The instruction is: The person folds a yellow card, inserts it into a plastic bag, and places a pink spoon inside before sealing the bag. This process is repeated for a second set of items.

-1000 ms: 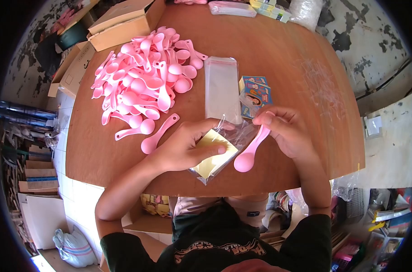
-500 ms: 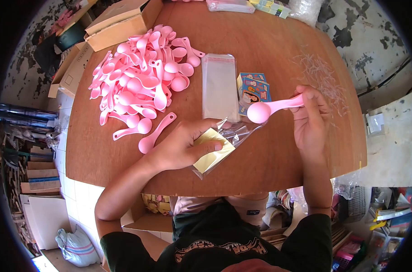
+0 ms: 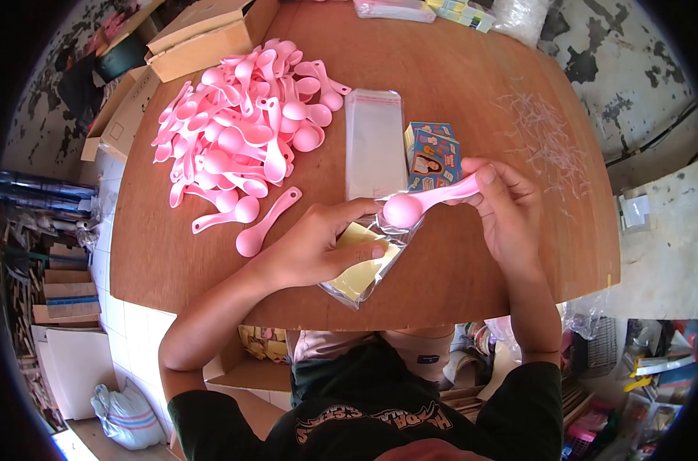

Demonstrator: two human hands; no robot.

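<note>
My left hand (image 3: 318,246) is closed on a clear plastic bag (image 3: 354,296) with a yellow card (image 3: 356,270) inside, thumb pressed across the card. Between the thumb and fingers of my right hand (image 3: 506,203) is the handle end of a pink plastic spoon (image 3: 404,210). The spoon's bowl, rounded side up, overlaps the bag's mouth beside my left fingertips. Just beyond lies a stack of clear plastic bags (image 3: 374,146), with blue printed cards (image 3: 435,160) stacked to its right. One loose pink spoon (image 3: 268,223) rests left of my left hand.
A large heap of pink spoons (image 3: 233,131) covers the table's left side, a cardboard box (image 3: 203,38) behind it. Thin plastic strips (image 3: 548,142) are scattered on the right of the brown table (image 3: 472,69). More plastic packs (image 3: 395,9) lie at the far edge.
My right hand has moved left and slightly down, bringing the spoon's bowl from above the right of the bag to its mouth. My left hand keeps its hold on the bag.
</note>
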